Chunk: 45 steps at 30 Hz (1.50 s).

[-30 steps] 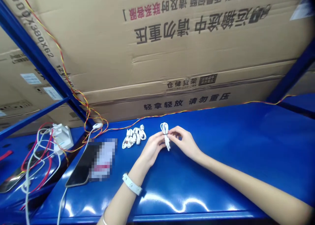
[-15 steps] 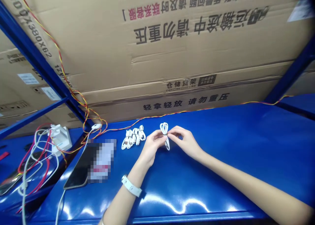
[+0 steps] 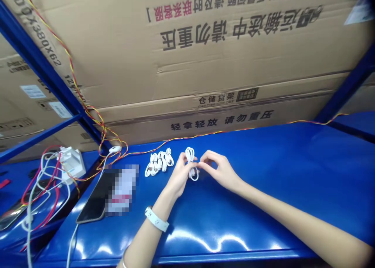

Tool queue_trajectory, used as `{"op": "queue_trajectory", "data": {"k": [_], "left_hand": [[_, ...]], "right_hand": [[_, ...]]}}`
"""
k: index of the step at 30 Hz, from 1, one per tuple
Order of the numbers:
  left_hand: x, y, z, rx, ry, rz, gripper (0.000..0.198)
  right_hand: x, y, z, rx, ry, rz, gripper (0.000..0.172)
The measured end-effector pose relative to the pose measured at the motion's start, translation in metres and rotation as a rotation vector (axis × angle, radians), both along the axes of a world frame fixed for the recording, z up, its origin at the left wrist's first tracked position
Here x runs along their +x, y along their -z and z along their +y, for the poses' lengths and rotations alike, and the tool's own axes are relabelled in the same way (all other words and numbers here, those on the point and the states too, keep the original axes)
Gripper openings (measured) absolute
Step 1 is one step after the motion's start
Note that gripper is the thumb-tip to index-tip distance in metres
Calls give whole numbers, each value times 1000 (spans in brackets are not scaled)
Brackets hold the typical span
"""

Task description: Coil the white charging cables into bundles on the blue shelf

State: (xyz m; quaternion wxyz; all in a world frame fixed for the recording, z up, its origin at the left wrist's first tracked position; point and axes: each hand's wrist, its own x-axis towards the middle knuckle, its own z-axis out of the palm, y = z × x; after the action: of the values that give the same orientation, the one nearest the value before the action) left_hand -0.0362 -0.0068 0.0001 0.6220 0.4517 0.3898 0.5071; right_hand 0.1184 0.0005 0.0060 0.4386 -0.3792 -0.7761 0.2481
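Note:
A coiled white cable [image 3: 190,154] stands upright above the blue surface, looped at the top and with a wider loop hanging below. My left hand [image 3: 177,178] is closed around its middle, thumb in front and fingers behind. On the other side, my right hand [image 3: 220,168] pinches thumb and forefinger together close to the cable's middle. Whatever sits between those fingertips is too small to make out. Left of the hands, several white cables [image 3: 159,162], coiled and bound with dark ties, lie side by side.
A black phone [image 3: 95,197] with a white cord lies to the left beside a blurred sheet [image 3: 122,190]. Farther left is a white power strip [image 3: 72,164] with tangled red and white cords. A red-yellow wire [image 3: 175,139] runs along the back, before the cardboard boxes [image 3: 211,72].
The held cable has shifted slightly left and turned, and its lower loop now shows wider. My right fingertips have drawn a little away from it.

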Motion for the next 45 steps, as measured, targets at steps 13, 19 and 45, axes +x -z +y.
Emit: {"op": "queue_trajectory", "data": {"k": [13, 19, 45], "left_hand": [[-11, -7, 5, 9, 90, -45, 21], [-17, -9, 3, -14, 140, 24, 30], [-24, -3, 10, 154, 74, 442, 31]], "right_hand": [[8, -4, 10, 4, -1, -81, 17], [15, -12, 16, 7, -72, -177, 21], [50, -5, 24, 24, -77, -353, 17]]}}
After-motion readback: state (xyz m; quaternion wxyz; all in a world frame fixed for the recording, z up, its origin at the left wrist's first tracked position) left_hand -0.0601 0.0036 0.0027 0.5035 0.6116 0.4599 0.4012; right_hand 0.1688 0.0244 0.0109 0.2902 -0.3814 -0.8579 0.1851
